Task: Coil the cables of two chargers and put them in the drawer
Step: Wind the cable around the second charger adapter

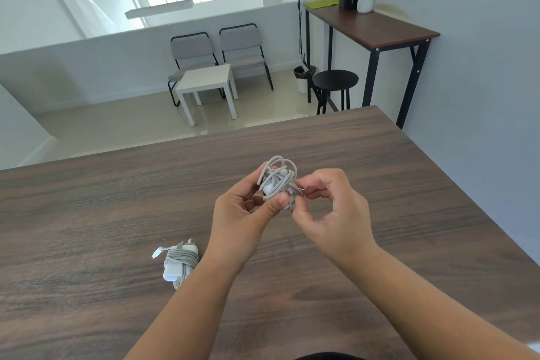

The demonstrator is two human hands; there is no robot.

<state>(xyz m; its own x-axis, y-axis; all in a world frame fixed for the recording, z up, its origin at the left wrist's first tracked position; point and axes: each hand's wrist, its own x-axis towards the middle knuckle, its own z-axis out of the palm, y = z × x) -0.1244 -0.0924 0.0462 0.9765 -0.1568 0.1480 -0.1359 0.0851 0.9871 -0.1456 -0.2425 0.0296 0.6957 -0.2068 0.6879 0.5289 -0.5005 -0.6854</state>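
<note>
— While the dark table (380,155) bears one wound charger (179,261) near its front, where's the second?
— Above it: left hand (239,213) grips second charger (277,184); right hand (330,207) pinches its cable.

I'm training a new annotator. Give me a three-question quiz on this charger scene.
1. True or false: both hands are on the held charger.
2. Where is the wrapped charger? A) on the wooden table B) on the black stool C) in a drawer
3. Fill in: the left hand's ___ presses the bundle from the front.

Key: 1 true (right hand pinches the cable). 2 A. 3 thumb.
</note>
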